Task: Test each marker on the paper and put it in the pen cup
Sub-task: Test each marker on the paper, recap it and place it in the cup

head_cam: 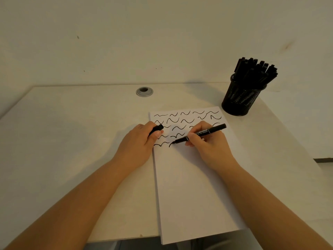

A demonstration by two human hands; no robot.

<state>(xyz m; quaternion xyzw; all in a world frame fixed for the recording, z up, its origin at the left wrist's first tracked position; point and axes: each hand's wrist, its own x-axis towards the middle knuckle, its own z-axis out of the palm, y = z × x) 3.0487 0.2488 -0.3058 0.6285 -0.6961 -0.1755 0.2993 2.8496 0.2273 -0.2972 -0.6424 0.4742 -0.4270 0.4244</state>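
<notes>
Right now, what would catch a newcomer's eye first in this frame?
The right hand holds a black marker with its tip on the paper, adding to rows of black squiggles on the sheet's far part. The left hand grips the cap at the paper's left edge. At the far right of the desk stands a black mesh pen cup crammed with markers.

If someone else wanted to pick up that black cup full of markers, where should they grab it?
Probably around the pen cup's mesh wall, low down, coming from the paper side, which looks open. The markers fan out above the rim, so a grab from above would hit them; the round upright wall suits a wrapping grip.
</notes>
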